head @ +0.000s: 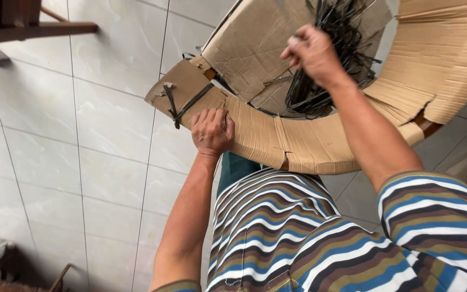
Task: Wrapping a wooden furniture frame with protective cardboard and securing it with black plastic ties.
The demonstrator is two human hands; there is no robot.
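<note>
Two hands are busy over a curved band of brown corrugated cardboard [298, 143] that wraps round something held against the person's lap, in front of the striped shirt [277, 227]. From the head camera, the left hand [212, 131] presses on the near edge of that band, fingers [218, 118] curled tight against it, pinning it down; whether they pinch anything small there I cannot tell. The right hand [313, 54] is raised above the open middle, fingers clenched round a bunch of thin black plastic strips [320, 81] that hang down in a loose tangle into the hollow. As I judge it, the work is only partly along: one black strip [182, 105] is already knotted through the torn left end of the cardboard, while the rest of the band shows no ties, and most of the strips are unused in the fist. The cardboard looks worn, creased in close ribs, ripped at the left end and split near the right. Pale glossy floor tiles [82, 140] lie beneath, and a dark wooden chair frame [22, 27] stands at the upper left.
</note>
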